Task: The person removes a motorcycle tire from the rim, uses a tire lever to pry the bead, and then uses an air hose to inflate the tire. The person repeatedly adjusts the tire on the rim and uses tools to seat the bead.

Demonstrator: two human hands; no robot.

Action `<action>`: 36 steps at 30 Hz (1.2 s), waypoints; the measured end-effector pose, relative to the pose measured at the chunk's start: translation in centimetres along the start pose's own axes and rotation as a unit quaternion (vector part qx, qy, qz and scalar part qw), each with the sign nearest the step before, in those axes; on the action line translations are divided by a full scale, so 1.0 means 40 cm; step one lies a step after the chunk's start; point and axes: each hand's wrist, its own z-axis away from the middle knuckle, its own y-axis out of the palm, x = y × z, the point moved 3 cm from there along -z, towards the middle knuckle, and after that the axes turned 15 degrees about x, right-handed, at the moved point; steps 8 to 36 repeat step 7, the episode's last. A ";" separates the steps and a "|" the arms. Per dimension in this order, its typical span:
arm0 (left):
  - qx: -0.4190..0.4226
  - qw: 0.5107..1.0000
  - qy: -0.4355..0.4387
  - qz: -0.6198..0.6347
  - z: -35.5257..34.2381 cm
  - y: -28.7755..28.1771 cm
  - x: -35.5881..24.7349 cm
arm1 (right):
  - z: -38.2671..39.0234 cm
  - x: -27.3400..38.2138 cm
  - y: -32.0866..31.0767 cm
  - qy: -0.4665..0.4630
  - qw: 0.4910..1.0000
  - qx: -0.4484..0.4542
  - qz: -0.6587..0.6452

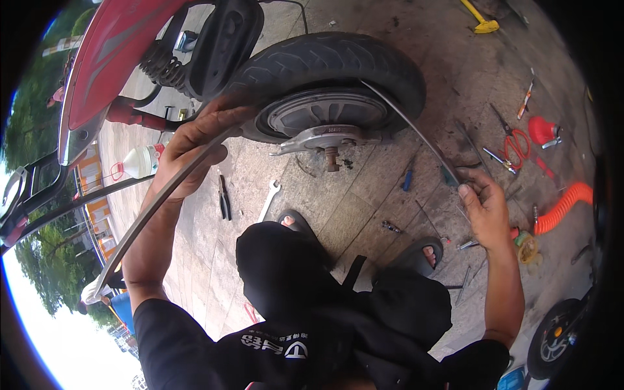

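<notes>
A black tire (338, 55) sits on a wheel with a grey hub (325, 116), and a bolt-ended axle (332, 159) sticks out toward me. My left hand (190, 144) is closed around a long flat tire lever (142, 221), its fingers against the tire's left side. That lever slants down past my left forearm; its wheel end is hidden by my hand. My right hand (482, 203) pinches the lower end of a second, thinner tire lever (416, 130). The far tip of this one reaches the gap between tire and rim at the upper right.
A red scooter body (114, 58) and coil spring stand at upper left. On the paving lie pliers (224, 197), a wrench (269, 200), red-handled scissors (517, 148), a blue-handled screwdriver (407, 180), an orange coiled hose (562, 208) and a yellow hammer (484, 25). A bottle (140, 161) stands left.
</notes>
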 end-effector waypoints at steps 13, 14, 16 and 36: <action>0.014 0.984 -0.176 -0.011 -0.018 0.152 0.001 | -0.020 -0.014 -0.017 -0.022 1.000 -0.001 0.003; 0.014 0.984 -0.176 -0.011 -0.018 0.152 0.001 | -0.020 -0.014 -0.017 -0.022 1.000 -0.001 0.003; 0.014 0.984 -0.176 -0.011 -0.018 0.152 0.001 | -0.020 -0.014 -0.017 -0.022 1.000 -0.001 0.003; 0.014 0.984 -0.176 -0.011 -0.018 0.152 0.001 | -0.020 -0.014 -0.017 -0.022 1.000 -0.001 0.003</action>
